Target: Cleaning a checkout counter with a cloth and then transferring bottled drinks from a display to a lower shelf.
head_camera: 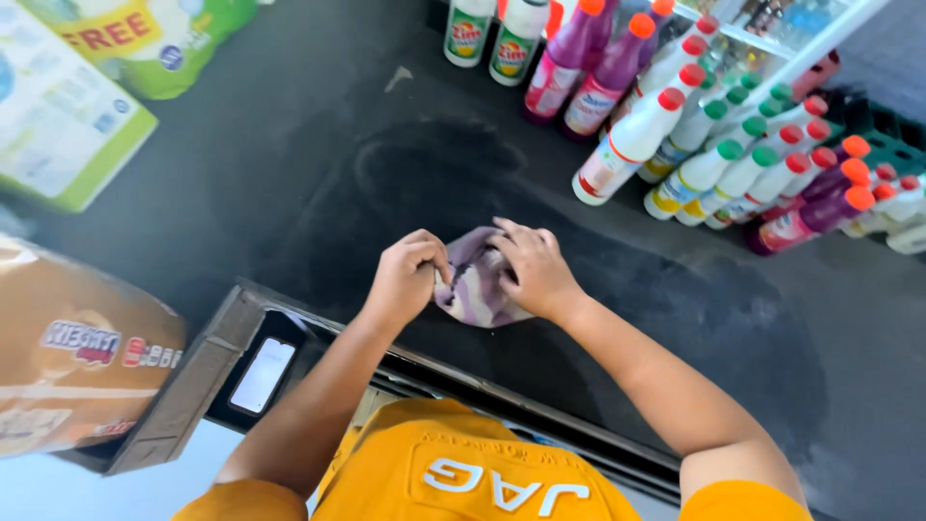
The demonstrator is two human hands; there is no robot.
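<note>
head view | left hand [405, 278] and right hand [533, 270] each have their grip pinched on a purple-and-white striped cloth [476, 286] held above the dark floor [289, 164] | step: working the cloth's folds | next: likely needs even pull | bottles [675, 145] well apart

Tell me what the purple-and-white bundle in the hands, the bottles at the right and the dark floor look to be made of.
Purple-and-white bundle: soft cloth, matte, judging by its folds and creases under the left hand and right hand. White bottles with coloured caps: likely plastic, smooth with a slight sheen. Dark floor: probably concrete or similar, dull, with faint swirl marks.
</note>
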